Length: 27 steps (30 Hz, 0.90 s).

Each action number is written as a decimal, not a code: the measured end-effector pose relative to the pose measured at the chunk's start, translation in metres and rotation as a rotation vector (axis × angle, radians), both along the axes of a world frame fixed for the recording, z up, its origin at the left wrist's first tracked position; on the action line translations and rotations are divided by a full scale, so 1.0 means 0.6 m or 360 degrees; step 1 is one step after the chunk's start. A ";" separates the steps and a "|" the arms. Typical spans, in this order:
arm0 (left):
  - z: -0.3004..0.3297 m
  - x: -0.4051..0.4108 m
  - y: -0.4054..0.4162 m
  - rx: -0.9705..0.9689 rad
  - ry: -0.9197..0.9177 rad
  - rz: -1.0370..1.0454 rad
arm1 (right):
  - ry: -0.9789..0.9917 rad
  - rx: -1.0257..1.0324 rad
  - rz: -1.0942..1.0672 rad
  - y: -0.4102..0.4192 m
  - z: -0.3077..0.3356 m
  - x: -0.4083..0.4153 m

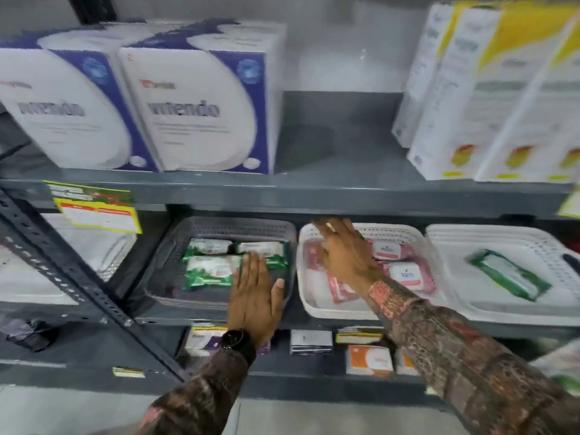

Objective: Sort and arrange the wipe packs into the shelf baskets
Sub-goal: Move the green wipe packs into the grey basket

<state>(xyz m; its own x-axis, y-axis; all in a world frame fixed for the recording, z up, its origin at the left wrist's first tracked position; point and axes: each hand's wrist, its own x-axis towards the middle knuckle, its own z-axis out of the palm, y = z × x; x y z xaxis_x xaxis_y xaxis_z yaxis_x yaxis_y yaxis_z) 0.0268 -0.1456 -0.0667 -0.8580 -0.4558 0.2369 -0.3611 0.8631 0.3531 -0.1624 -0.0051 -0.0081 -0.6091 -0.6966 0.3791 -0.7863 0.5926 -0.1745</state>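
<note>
A grey basket [226, 226] on the middle shelf holds three green wipe packs [208, 268]. My left hand [255, 293] lies flat and open over its right front part, fingers touching a green pack. To its right a white basket [309, 298] holds several pink wipe packs [408, 274]. My right hand [343, 251] reaches into it, palm down with fingers spread, over the pink packs at its left side; what is under the palm is hidden. Further right, another white basket [445, 243] holds one green wipe pack [508, 274], lying tilted.
The upper shelf [329, 189] carries white-and-blue boxes [194, 108] at left and white-and-yellow boxes [489, 98] at right. A yellow price tag [97, 208] hangs at left. Small boxes [368, 359] stand on the lower shelf. A slanted metal brace [72, 271] crosses at left.
</note>
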 end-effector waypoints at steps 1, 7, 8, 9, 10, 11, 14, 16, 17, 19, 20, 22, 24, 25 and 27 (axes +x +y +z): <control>-0.003 -0.025 0.039 -0.0014 -0.0015 -0.0131 | -0.0004 -0.0066 -0.0115 0.051 0.003 -0.023; -0.043 -0.095 0.158 -0.0157 -0.0258 -0.0285 | -0.0331 -0.0023 -0.0847 0.351 -0.003 -0.156; -0.049 -0.095 0.158 -0.0172 -0.0242 -0.0268 | -0.0394 0.0049 -0.0934 0.392 -0.009 -0.173; -0.054 -0.094 0.156 -0.0182 -0.0223 -0.0258 | -0.0455 0.0132 -0.1007 0.427 -0.015 -0.188; -0.059 -0.099 0.160 -0.0190 -0.0213 -0.0257 | -0.0527 0.0205 -0.1069 0.462 -0.020 -0.201; -0.063 -0.100 0.161 -0.0192 -0.0210 -0.0253 | -0.0601 0.0267 -0.1108 0.488 -0.024 -0.212; -0.066 -0.103 0.169 -0.0166 -0.0181 -0.0242 | -0.0735 0.0413 -0.1190 0.535 -0.039 -0.238; -0.065 -0.101 0.174 -0.0162 -0.0199 -0.0239 | -0.0782 0.0474 -0.1234 0.557 -0.050 -0.250; -0.065 -0.102 0.174 -0.0162 -0.0207 -0.0227 | -0.0795 0.0496 -0.1236 0.565 -0.059 -0.258; -0.065 -0.102 0.174 -0.0172 -0.0222 -0.0212 | -0.0821 0.0471 -0.1231 0.580 -0.075 -0.266; -0.067 -0.103 0.174 -0.0179 -0.0241 -0.0206 | -0.0835 0.0426 -0.1217 0.584 -0.080 -0.270; -0.067 -0.105 0.173 -0.0197 -0.0274 -0.0192 | -0.0834 0.0357 -0.1202 0.584 -0.084 -0.277; -0.066 -0.106 0.173 -0.0208 -0.0306 -0.0185 | -0.0795 0.0348 -0.1220 0.576 -0.080 -0.276; -0.063 -0.106 0.173 -0.0208 -0.0315 -0.0183 | -0.0756 0.0352 -0.1226 0.567 -0.076 -0.273; -0.056 -0.105 0.176 -0.0189 -0.0311 -0.0190 | -0.0640 0.0293 -0.1196 0.541 -0.068 -0.262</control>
<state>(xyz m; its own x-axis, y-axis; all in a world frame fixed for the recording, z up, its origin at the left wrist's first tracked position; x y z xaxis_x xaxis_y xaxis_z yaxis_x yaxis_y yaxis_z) -0.0362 -0.0401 -0.1005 -0.9387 -0.3277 0.1072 -0.3057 0.9349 0.1805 -0.3193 0.3196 -0.0487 -0.9954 -0.0853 -0.0427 -0.0749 0.9759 -0.2050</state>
